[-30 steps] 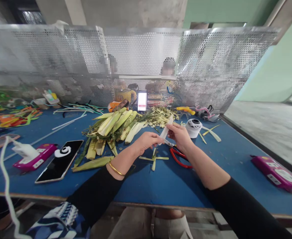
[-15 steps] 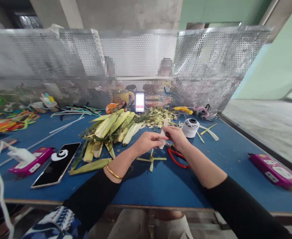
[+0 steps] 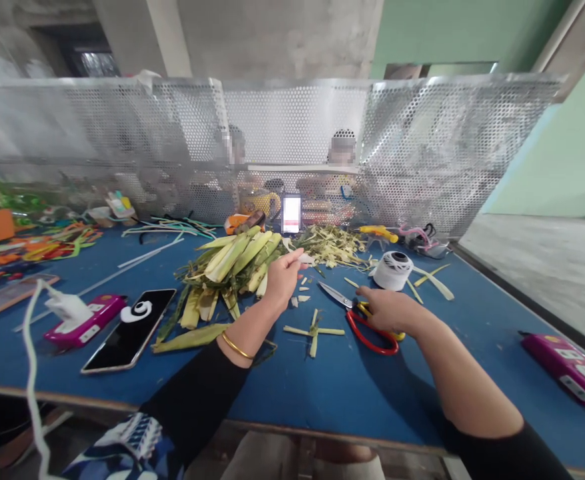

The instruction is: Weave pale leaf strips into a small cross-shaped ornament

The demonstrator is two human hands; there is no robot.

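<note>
Left hand (image 3: 281, 277): raised above the blue table (image 3: 282, 380), fingertips pinched on a small pale leaf strip (image 3: 304, 257).
Right hand (image 3: 391, 310): lies on the red-and-yellow-handled scissors (image 3: 360, 317), fingers curled over the handles.
Scissors: flat on the table, blades pointing left.
Nearby: white thread spool (image 3: 393, 270); heap of green-yellow leaves (image 3: 232, 263).

scissors (image 3: 360, 317) right of leaf cross (image 3: 314, 330) | spool (image 3: 393, 269) behind | phone (image 3: 130, 328) far left
</note>
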